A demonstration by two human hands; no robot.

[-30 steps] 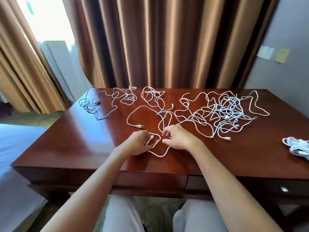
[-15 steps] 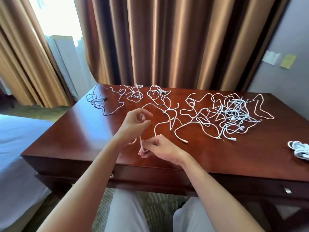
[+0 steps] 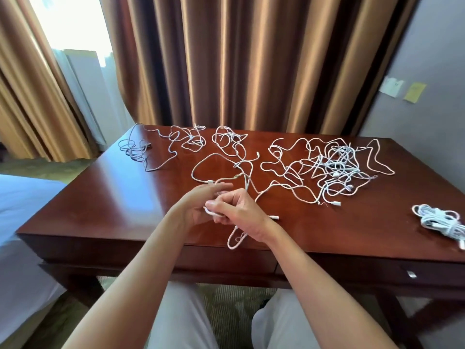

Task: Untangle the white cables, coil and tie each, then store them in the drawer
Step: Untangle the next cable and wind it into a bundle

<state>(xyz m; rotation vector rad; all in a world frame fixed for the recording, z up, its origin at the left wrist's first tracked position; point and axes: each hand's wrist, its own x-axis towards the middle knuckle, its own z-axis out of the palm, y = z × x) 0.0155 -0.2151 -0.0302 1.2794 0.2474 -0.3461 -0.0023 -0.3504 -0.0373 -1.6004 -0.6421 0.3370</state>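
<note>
The dark red-brown wooden bench (image 3: 100, 205) fills the middle, its front edge just beyond the person's knees, with brown pleated curtains (image 3: 251, 66) behind and a bed with a white sheet (image 3: 22, 222) at the left. Bare polished wood lies open on the near left and between the hands and the coiled, tied white cable bundle (image 3: 442, 222) near the right edge. A large tangle of white cables (image 3: 334, 167) spreads over the far right; smaller loose white cable tangles (image 3: 186, 142) sit along the back edge.

Half a second ago the left hand was lifted, apart from the right; now both meet above the front edge. The right hand (image 3: 241, 212) has its grip curled round the thin white cable being worked (image 3: 234, 240), a loop hanging below the wrist onto the wood. The left hand (image 3: 198, 205) touches the same cable with fingers mostly straight.
</note>
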